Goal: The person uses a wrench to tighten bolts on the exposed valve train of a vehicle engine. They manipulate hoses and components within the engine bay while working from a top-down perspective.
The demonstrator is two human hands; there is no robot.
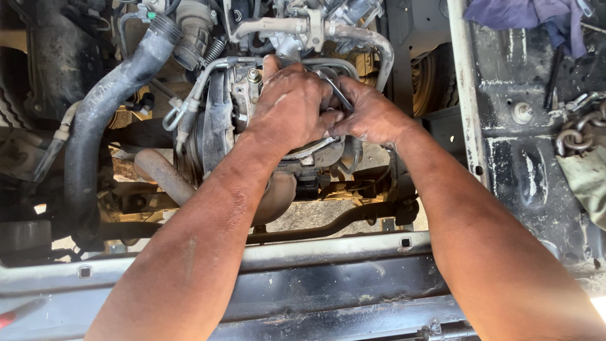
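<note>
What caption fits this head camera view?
Both hands, left and right, grip a metal wrench on an engine-bay alternator.

Hose [107, 101]: matt black rubber.
Wrench [338, 93]: bright smooth metal.
Chain [577, 129]: dull steel.
Rag [527, 16]: purple cloth.

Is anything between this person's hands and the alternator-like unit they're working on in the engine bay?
Nothing visible does. The left hand already lies on top of the round metal unit, and the right hand presses in beside it, with a thin metal wrench showing between them. The black hose runs off to the left, clear of both hands.
</note>
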